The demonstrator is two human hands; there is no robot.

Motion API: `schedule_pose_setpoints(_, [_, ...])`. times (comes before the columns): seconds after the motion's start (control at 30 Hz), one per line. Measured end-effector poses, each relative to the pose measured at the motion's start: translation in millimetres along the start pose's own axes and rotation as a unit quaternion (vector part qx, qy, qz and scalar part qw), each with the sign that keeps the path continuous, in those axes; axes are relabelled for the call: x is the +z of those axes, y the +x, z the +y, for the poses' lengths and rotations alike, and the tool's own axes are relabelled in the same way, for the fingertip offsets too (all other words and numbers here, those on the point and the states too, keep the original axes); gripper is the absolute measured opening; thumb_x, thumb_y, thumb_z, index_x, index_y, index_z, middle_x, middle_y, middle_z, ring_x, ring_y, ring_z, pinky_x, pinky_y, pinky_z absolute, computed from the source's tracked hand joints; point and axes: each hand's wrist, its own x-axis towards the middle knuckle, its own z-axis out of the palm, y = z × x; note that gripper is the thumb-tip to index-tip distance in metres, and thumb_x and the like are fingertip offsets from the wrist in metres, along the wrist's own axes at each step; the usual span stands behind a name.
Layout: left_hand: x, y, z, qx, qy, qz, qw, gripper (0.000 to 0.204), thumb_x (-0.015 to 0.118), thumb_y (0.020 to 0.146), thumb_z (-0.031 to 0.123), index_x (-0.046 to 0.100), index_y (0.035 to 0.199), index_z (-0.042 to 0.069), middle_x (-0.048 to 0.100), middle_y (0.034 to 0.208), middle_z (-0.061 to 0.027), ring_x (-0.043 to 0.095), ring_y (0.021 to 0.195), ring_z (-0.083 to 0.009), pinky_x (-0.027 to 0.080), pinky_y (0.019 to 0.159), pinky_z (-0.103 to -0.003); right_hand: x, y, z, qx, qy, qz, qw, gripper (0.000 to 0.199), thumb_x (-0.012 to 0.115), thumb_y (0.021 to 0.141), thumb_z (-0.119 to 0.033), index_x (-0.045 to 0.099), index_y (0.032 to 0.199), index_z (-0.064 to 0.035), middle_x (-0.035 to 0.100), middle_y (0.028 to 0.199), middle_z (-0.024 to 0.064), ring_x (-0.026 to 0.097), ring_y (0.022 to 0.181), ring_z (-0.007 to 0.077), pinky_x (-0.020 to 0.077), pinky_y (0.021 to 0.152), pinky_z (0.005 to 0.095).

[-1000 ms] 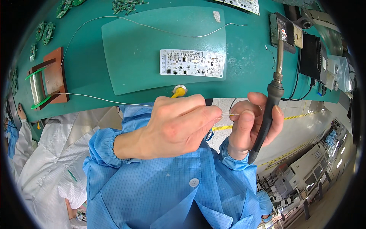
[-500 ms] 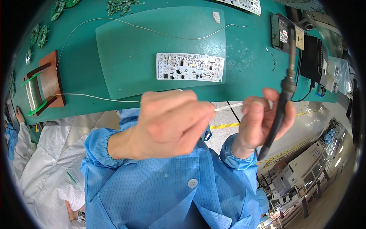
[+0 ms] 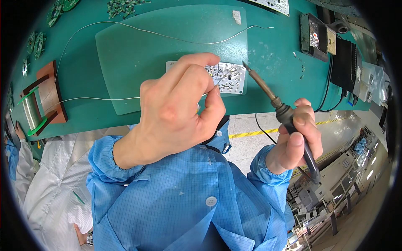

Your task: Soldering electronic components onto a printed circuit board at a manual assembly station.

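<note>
My left hand is pinched on thin solder wire, which runs in from the left. The wire's free end shows past the fingertips, over the right part of a white circuit board. That hand covers the board's left and middle. My right hand is wrapped round the dark handle of a soldering iron. The iron slants up and left, its tip near the board's far right corner; I cannot tell whether it touches. The board lies on a translucent green mat.
A solder spool sits on a brown holder at left. Small green boards lie at the far side. A metal box and a black unit stand at right. A co-worker's white sleeve is at lower left.
My left hand has moved away from my body and over the board with the solder wire. My right hand has swung the soldering iron from upright to pointing left, its tip near the board.
</note>
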Motion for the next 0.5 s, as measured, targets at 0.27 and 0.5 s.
schedule_pose_setpoints(0.27, [0.9,-1.9,-3.3,0.010,0.011,-0.011,1.000,0.017,0.063,0.069,-0.005,0.048,0.070,0.002,0.067,0.094,-0.0159,0.045,0.043,-0.0063,0.033,0.036,-0.021,6.3,5.2,4.2,0.004,-0.007,-0.009,1.000,0.022,0.067,0.078,-0.020,0.062,0.081,0.0011,0.057,0.060,0.0081,0.049,0.054,0.0192,0.0430,0.071,0.0428])
schedule_pose_setpoints(0.5, [1.9,-2.9,-6.9,0.019,0.013,-0.012,1.000,0.016,0.063,0.070,-0.004,0.048,0.071,0.002,0.067,0.094,-0.0164,0.049,0.046,-0.0091,0.037,0.038,-0.021,8.1,6.9,5.7,0.004,-0.014,-0.015,1.000,0.022,0.067,0.077,-0.020,0.062,0.080,0.0009,0.056,0.060,0.0080,0.049,0.053,0.0189,0.0434,0.070,0.0424])
